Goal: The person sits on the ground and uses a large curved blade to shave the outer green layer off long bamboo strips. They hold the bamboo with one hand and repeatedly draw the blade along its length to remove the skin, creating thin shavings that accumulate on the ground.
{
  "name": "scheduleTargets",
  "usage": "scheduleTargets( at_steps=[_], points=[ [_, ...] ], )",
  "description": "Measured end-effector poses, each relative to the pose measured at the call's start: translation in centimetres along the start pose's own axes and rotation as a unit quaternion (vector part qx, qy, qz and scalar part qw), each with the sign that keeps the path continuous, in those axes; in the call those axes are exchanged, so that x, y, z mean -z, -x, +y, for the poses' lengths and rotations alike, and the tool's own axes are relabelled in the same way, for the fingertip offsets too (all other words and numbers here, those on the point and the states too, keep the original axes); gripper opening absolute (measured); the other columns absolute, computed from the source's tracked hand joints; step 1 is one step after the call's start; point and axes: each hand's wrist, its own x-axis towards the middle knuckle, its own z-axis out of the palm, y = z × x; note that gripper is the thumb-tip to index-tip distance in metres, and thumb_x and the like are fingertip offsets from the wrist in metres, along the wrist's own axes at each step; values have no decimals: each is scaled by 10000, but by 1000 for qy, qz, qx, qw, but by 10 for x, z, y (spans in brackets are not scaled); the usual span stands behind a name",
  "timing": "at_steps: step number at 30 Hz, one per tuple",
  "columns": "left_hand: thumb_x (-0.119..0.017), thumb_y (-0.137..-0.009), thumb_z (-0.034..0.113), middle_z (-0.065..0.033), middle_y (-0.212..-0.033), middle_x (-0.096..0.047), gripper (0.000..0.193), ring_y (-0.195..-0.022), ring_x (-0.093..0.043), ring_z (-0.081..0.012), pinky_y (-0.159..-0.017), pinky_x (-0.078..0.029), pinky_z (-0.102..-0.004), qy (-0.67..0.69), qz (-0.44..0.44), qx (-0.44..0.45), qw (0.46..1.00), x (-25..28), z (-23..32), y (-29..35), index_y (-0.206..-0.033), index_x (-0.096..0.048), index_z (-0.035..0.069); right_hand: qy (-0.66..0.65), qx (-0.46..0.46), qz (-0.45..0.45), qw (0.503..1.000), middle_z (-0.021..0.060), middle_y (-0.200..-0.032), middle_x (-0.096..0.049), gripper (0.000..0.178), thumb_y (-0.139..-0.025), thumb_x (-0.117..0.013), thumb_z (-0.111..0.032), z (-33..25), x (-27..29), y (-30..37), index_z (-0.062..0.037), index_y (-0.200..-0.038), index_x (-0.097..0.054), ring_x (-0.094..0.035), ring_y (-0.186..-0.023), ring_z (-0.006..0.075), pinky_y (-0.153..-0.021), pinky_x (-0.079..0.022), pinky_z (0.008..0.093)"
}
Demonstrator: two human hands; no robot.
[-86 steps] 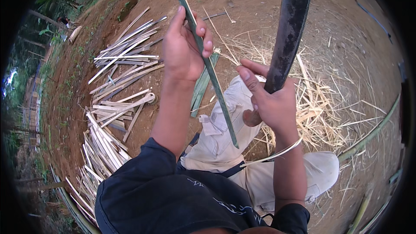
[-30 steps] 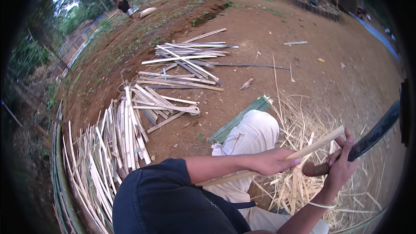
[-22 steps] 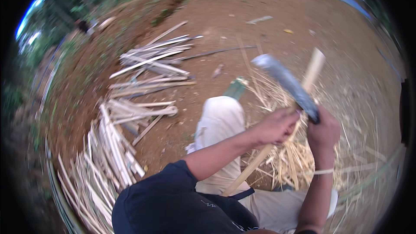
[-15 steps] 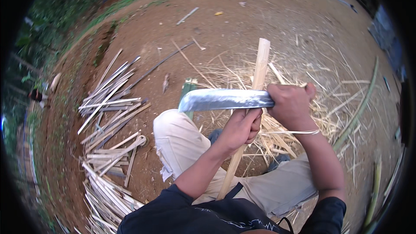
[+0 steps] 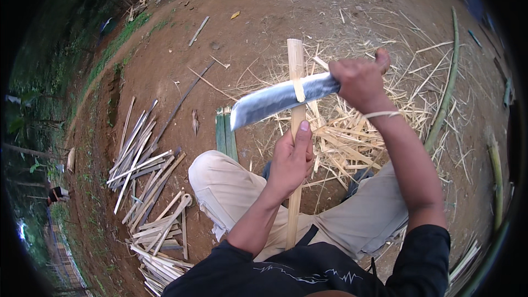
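My left hand (image 5: pixel 290 162) is wrapped round a pale bamboo strip (image 5: pixel 295 58), its thumb lying along the face. The strip stands steeply in front of me, its lower end against my dark shirt. Above that hand, the broad blade of a machete (image 5: pixel 261 106) crosses the strip, its tip to the left. A pale sliver overlaps the blade where the two meet. My right hand (image 5: pixel 358 81) is closed on the machete's handle, which the fingers hide. A pale band (image 5: pixel 383 114) circles my right wrist.
Curled shavings (image 5: pixel 349 140) cover the ground ahead. Split strips (image 5: pixel 144 159) lie piled at left, and green bamboo pieces (image 5: pixel 225 132) lie beyond my left knee (image 5: pixel 212 170). A long green pole (image 5: pixel 448 82) lies at right. Someone in the distance (image 5: pixel 56 193) shows at far left.
My right hand has pushed the machete up the strip, away from my left hand, and its tip has dipped. A sliver now lifts at the blade. The view has shifted, and the strip stands more upright.
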Motion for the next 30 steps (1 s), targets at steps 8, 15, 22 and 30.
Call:
scheduleTargets(
  at_steps=[8, 15, 22, 30],
  points=[
    [-342, -1035, 415, 54, -553, -246, 363, -400, -195, -42, -357, -165, -226, 105, -55, 30, 992, 30, 6, 3, -849, -420, 113, -140, -426, -65, 891, 204, -763, -652, 152, -825, -567, -92, 84, 23, -21, 18, -866, -664, -656, -696, 303, -658, -518, 423],
    [-305, -1044, 393, -4, -637, -348, 368, -410, -238, -52, -362, -193, -218, 164, -91, -5, 982, 13, 11, 3, -1035, -460, 60, -153, -71, -27, 985, 108, -641, -619, 45, -769, -612, -96, -23, 43, 1, -55, -763, -594, -633, -560, 288, -564, -507, 417],
    [-352, -1050, 270, -3, -715, -401, 259, -444, -309, -54, -394, -218, -208, 64, -50, -53, 995, 5, -1, 11, -990, -460, 42, -158, 21, -55, 986, 77, -616, -607, 73, -723, -601, -119, -60, 40, 19, -78, -681, -558, -646, -530, 241, -530, -512, 394],
    [-352, -1049, 303, 40, -656, -380, 295, -474, -309, -20, -413, -248, -189, 22, -11, -38, 999, -11, -3, 18, -934, -470, 58, -69, -103, -23, 992, 90, -658, -635, 51, -763, -563, -98, -19, 22, 10, -91, -728, -599, -655, -582, 258, -575, -512, 408]
  ],
)
